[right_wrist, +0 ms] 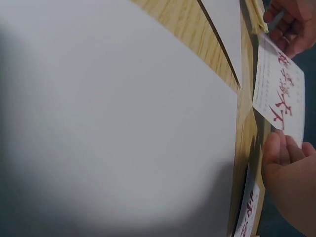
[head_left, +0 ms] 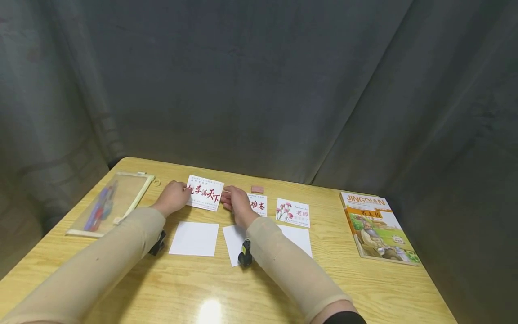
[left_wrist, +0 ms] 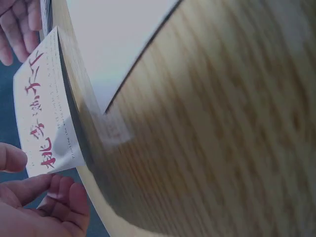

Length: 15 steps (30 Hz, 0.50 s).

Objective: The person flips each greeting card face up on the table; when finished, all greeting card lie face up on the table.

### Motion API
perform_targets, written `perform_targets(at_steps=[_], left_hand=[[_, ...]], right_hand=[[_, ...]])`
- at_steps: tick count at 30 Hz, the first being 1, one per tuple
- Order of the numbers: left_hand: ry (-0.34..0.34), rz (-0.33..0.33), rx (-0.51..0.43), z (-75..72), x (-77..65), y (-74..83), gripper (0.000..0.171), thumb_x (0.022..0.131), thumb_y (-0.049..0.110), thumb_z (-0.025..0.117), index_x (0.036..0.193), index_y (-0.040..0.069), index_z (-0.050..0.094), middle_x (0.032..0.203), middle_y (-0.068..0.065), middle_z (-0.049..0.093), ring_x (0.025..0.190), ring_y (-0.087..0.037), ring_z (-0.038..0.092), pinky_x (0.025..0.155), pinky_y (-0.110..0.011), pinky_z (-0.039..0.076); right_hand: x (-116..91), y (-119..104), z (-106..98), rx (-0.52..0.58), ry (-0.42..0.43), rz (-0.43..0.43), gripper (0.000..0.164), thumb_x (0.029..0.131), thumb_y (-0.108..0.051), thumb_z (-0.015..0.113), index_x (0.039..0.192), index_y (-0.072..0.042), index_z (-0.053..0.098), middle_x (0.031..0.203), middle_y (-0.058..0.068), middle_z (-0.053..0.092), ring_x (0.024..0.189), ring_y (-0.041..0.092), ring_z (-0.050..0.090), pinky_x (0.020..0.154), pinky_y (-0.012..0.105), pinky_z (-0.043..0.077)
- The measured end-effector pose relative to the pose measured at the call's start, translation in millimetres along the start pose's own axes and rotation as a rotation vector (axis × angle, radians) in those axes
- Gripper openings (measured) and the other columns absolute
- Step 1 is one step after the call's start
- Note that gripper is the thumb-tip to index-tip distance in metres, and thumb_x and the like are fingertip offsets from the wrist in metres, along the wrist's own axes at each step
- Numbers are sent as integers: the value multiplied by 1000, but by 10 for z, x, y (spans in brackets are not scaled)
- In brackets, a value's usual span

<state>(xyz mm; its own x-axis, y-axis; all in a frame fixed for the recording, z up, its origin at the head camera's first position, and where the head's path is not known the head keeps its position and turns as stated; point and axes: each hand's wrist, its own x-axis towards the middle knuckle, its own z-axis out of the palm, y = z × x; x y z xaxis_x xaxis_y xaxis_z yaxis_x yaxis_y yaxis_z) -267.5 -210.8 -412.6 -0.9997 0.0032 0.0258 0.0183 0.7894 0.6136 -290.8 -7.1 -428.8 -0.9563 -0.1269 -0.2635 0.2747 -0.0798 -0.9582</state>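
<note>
A white card with red Chinese characters (head_left: pixel 204 192) is held up, tilted, over the back of the wooden table. My left hand (head_left: pixel 175 197) pinches it at its left end, with the thumb and curled fingers at that edge in the left wrist view. My right hand (head_left: pixel 236 202) is at the card's right edge; its fingers (left_wrist: pixel 20 29) look extended in the left wrist view. Behind the right hand lies a second card with red characters (head_left: pixel 260 206), partly hidden. A card with pink flowers (head_left: pixel 293 212) lies right of it.
Blank white cards (head_left: pixel 194 239) lie in a nearer row, partly covered by the right forearm. A clear zip pouch of pens (head_left: pixel 133 198) is on the left. A pink eraser-like block (head_left: pixel 257 189) sits at the back, and a magazine (head_left: pixel 380 227) on the right.
</note>
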Motion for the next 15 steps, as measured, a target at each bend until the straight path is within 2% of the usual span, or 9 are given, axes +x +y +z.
perform_targets(at_steps=[1,5,6,8,9,11,12,15], left_hand=[[-14,-9,4,3,3,0,41,105,13,39,113,-19,63,105,-33,62,92,-38,56,81,-48,49],[-76,-53,3,-1,-15,10,46,105,16,41,124,-23,57,120,-40,59,112,-49,59,96,-52,51],[-88,-55,4,2,-14,1,43,105,17,42,119,-20,60,112,-37,62,107,-47,62,93,-50,53],[-110,-48,11,12,-16,-15,40,105,18,44,110,-17,63,107,-35,65,101,-45,65,89,-48,55],[-115,-39,9,19,-11,-31,35,105,17,45,99,-12,64,94,-28,66,86,-37,66,79,-43,55],[-123,-16,9,39,0,-60,31,103,16,48,80,-1,59,72,-13,59,64,-24,55,61,-35,47],[-129,-1,13,43,1,-73,31,103,15,49,75,3,56,66,-8,54,59,-20,48,57,-33,41],[-138,44,52,42,-13,-87,28,101,13,52,82,-4,62,78,-15,62,71,-26,55,68,-39,48]], right_hand=[[6,-1,3,2,-3,18,43,103,-20,52,137,4,59,124,17,67,102,21,66,87,28,56],[17,-3,17,8,-27,66,48,102,-21,53,144,3,53,129,18,65,105,22,64,90,29,55],[17,0,20,7,-31,72,49,101,-21,52,144,3,52,130,19,64,107,22,64,91,30,55],[9,2,26,10,-37,77,51,101,-22,52,146,3,50,133,21,62,112,26,63,95,32,53],[4,3,26,8,-40,78,51,101,-22,52,146,3,50,135,22,61,114,27,62,96,33,53],[-3,4,26,3,-43,76,51,101,-22,53,145,3,50,135,23,60,115,28,62,97,34,52],[-6,3,25,3,-41,78,50,100,-22,53,144,3,51,135,23,61,114,28,62,96,33,53],[-13,-3,20,-10,-45,73,48,99,-23,54,141,2,54,132,23,61,109,26,62,93,33,53]])
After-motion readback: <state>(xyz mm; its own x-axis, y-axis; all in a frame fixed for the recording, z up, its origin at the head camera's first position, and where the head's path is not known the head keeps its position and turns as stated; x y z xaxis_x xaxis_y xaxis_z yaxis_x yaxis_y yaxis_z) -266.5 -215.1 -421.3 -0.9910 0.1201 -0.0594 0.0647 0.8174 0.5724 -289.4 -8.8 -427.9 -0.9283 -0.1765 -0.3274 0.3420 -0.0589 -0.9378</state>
